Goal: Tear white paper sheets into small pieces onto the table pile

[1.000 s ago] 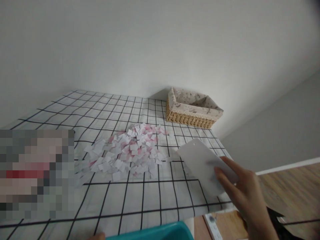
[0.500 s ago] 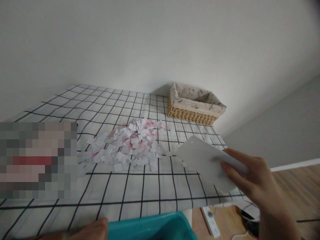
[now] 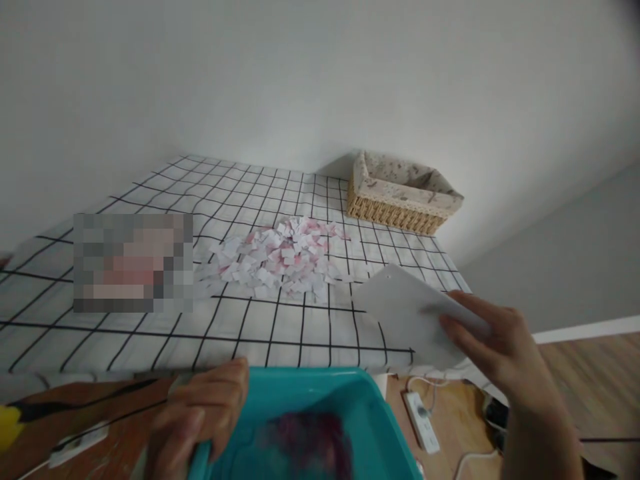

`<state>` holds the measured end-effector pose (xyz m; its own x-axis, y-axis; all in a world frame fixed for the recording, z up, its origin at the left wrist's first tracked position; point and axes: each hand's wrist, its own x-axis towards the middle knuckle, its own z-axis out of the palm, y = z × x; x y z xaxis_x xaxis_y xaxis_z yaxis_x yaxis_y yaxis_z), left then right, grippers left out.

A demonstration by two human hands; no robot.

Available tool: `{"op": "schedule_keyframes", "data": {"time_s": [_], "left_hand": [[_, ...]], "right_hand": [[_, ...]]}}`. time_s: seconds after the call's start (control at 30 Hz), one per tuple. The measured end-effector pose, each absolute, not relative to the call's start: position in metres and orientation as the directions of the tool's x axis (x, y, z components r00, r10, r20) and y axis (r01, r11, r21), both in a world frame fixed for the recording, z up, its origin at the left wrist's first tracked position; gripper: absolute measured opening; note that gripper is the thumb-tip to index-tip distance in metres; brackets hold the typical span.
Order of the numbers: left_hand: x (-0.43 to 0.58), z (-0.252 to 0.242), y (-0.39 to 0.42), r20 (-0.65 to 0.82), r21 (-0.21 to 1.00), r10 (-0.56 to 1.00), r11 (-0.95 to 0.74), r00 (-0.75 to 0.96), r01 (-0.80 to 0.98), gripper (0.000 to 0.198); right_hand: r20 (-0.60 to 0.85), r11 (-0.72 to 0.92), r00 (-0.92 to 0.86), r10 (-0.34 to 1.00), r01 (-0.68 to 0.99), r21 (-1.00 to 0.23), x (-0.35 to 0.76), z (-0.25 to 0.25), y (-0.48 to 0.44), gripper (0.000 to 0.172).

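My left hand (image 3: 200,417) is closed over the left rim of a teal plastic tub (image 3: 320,379), held against the table's front edge. Something dark reddish (image 3: 310,440) lies blurred at the tub's bottom. In my right hand (image 3: 500,347) is a thin, flat white plastic board (image 3: 410,310), gripped along its right edge between thumb and fingers. It has a small hole near its far corner and is tilted over the table's right front. Left of the board, a loose pile of small white and pink paper pieces (image 3: 287,257) is spread on the checked tablecloth (image 3: 280,333).
A wicker basket (image 3: 400,207) with a patterned cloth lining stands at the back right by the wall. A pixelated patch hides part of the table's left. Below lie a white power strip (image 3: 421,422) and cables on the wooden floor.
The view has tipped downward, so more of the tub and its inside shows. My left hand now appears wrapped over the tub's rim. My right hand still holds the board in nearly the same place.
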<state>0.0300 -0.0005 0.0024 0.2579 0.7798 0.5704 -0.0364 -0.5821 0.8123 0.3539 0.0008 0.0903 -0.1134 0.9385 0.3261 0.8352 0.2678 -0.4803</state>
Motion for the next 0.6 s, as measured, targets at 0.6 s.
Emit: {"op": "schedule_keyframes", "data": {"time_s": [0.6], "left_hand": [[0.036, 0.015, 0.000, 0.531, 0.843, 0.801, -0.532, 0.276, -0.077, 0.053]], "right_hand": [[0.159, 0.321, -0.286, 0.945, 0.717, -0.619, 0.333, 0.080, 0.008, 0.016]]}}
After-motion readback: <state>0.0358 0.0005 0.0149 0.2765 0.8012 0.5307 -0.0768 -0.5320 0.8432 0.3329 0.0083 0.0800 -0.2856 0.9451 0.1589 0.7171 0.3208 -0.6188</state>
